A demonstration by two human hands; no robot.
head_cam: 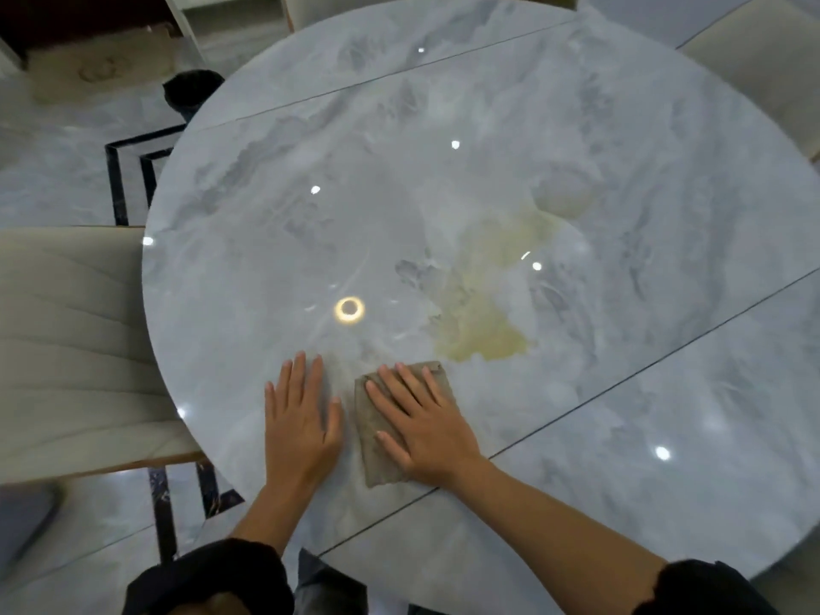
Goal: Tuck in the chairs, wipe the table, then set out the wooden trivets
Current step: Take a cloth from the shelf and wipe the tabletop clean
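Note:
A round grey marble table (443,193) fills the view. A folded grey-brown cloth (377,419) lies flat near the table's front edge. My right hand (426,423) presses flat on the cloth with fingers spread. My left hand (301,415) rests flat on the bare tabletop just left of the cloth, touching nothing else. A cream chair (75,344) stands at the table's left side, its seat partly under the rim. Another cream chair (763,73) is at the far right. No wooden trivets are in view.
A yellowish patch (483,317) marks the tabletop just beyond the cloth. A dark round object (191,93) sits on the floor past the table's left rim. The glossy floor has a black inlay border (117,184). Cabinets stand at the back.

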